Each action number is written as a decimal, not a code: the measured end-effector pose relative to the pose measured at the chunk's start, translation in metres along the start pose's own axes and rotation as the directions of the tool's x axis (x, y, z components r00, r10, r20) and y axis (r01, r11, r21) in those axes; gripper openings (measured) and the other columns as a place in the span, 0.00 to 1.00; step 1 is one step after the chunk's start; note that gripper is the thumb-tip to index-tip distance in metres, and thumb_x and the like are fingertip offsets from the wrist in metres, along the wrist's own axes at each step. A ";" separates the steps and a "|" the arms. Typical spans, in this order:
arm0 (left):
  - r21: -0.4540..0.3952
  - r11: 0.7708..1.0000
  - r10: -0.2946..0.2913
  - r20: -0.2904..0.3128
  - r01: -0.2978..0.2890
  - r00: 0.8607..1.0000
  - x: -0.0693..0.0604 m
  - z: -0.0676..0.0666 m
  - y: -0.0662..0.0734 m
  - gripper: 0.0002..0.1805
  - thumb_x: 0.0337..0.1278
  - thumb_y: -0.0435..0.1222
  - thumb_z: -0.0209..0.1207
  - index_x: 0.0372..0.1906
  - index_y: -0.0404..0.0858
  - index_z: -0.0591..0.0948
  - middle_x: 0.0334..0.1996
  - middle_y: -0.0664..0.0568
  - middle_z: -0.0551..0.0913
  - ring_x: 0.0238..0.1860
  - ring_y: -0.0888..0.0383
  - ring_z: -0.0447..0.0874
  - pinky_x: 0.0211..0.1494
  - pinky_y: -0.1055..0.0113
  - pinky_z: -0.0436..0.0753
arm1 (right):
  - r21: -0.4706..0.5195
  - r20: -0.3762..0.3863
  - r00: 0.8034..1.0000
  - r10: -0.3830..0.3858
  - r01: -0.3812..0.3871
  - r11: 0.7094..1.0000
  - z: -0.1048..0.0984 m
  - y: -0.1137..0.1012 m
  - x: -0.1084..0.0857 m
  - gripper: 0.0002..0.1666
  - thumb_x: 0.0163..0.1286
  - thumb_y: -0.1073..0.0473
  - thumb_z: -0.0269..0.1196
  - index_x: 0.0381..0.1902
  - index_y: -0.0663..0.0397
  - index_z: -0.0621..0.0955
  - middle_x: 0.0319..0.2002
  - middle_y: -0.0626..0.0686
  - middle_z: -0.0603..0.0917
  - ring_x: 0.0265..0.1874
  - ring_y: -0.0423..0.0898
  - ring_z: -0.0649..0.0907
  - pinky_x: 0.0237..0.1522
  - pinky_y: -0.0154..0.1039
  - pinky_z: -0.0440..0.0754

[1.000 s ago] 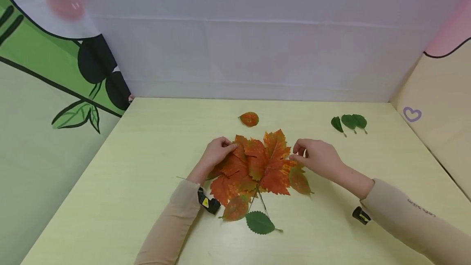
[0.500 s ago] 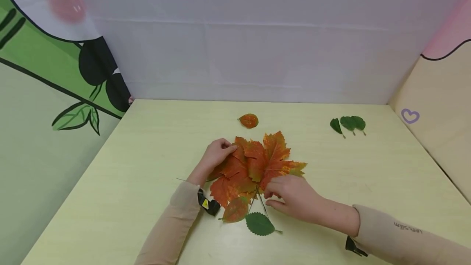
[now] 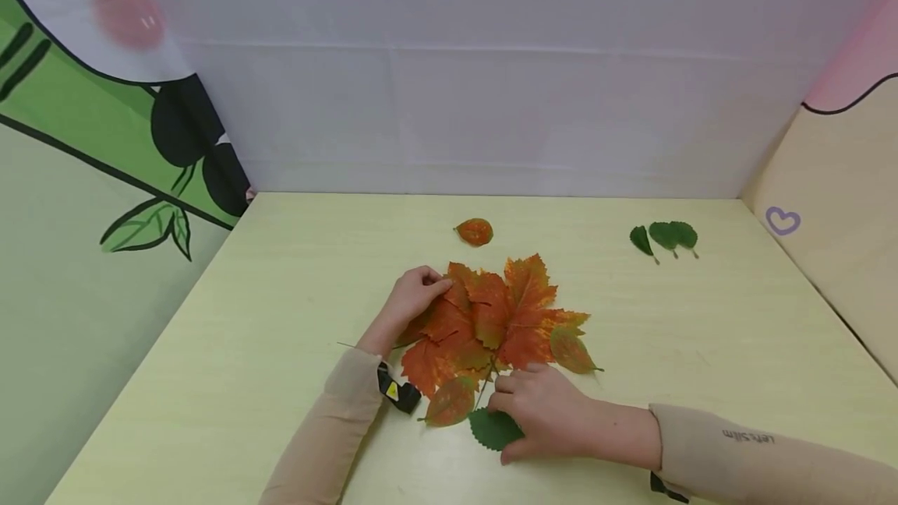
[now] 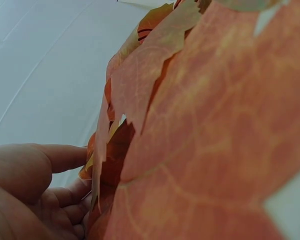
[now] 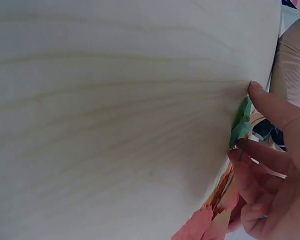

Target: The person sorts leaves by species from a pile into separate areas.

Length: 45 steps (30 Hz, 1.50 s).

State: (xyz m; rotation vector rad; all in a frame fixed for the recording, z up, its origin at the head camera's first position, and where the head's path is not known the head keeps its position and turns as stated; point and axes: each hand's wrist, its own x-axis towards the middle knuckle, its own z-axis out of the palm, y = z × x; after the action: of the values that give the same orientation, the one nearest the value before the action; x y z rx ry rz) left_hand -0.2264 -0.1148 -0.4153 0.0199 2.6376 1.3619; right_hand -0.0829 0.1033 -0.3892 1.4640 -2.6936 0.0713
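In the head view, an overlapping pile of orange-red maple leaves (image 3: 515,326) lies mid-table. My left hand (image 3: 410,298) pinches the pile's left edge; in the left wrist view its thumb (image 4: 65,157) meets the leaf edges. My right hand (image 3: 543,415) is low over a green serrated leaf (image 3: 494,429) in front of the pile. In the right wrist view, thumb and fingers (image 5: 260,155) stand spread around that green leaf (image 5: 241,122), the thumb tip at the table beside it. Two orange-green oval leaves, one left (image 3: 451,401) and one right (image 3: 575,349), flank the pile's lower part.
A small orange leaf (image 3: 475,231) lies behind the pile. Several green leaves (image 3: 662,234) sit at the table's back right. The pale wooden table (image 3: 281,271) ends at a white cloth backdrop (image 3: 449,115), with printed panels at both sides.
My right hand has moved from the oval leaf at the pile's right edge down and toward me, to the green leaf in front. The left hand has stayed in place.
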 end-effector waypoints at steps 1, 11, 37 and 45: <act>-0.001 1.000 0.001 0.001 -0.001 1.000 0.000 0.000 0.000 0.14 0.55 0.44 0.58 0.38 0.36 0.78 0.36 0.47 0.79 0.35 0.54 0.73 0.39 0.66 0.73 | 0.003 0.008 1.000 0.001 -0.001 1.000 0.000 0.000 0.000 0.26 0.45 0.30 0.64 0.35 0.40 0.80 0.30 0.39 0.76 0.27 0.34 0.74 0.31 0.31 0.67; -0.002 1.000 -0.002 0.002 0.002 1.000 -0.001 0.001 0.001 0.14 0.55 0.44 0.58 0.39 0.36 0.78 0.36 0.47 0.79 0.35 0.54 0.73 0.39 0.66 0.73 | 0.036 0.022 1.000 0.012 -0.013 0.999 0.000 -0.001 0.002 0.17 0.50 0.41 0.66 0.35 0.40 0.80 0.28 0.39 0.75 0.26 0.33 0.74 0.28 0.29 0.65; -0.014 1.000 0.014 0.002 -0.014 1.000 -0.001 -0.001 0.003 0.13 0.56 0.42 0.58 0.38 0.36 0.78 0.36 0.46 0.79 0.35 0.54 0.74 0.39 0.65 0.73 | 0.487 0.031 0.980 0.198 -0.187 0.853 -0.003 0.006 0.007 0.08 0.55 0.54 0.64 0.35 0.37 0.80 0.28 0.31 0.78 0.21 0.30 0.70 0.29 0.26 0.69; -0.022 1.000 0.014 0.010 -0.014 1.000 -0.002 -0.001 0.002 0.13 0.55 0.42 0.58 0.38 0.36 0.79 0.37 0.46 0.79 0.35 0.54 0.74 0.38 0.66 0.73 | 0.637 -0.036 0.982 0.184 -0.120 0.761 -0.005 0.006 0.007 0.12 0.58 0.55 0.64 0.42 0.39 0.79 0.33 0.33 0.77 0.32 0.34 0.72 0.34 0.28 0.72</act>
State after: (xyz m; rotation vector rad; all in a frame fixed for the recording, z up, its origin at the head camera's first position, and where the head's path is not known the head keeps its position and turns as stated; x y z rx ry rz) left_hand -0.2247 -0.1149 -0.4124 0.0420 2.6192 1.3909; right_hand -0.0911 0.1011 -0.3842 1.2873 -2.8299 1.1383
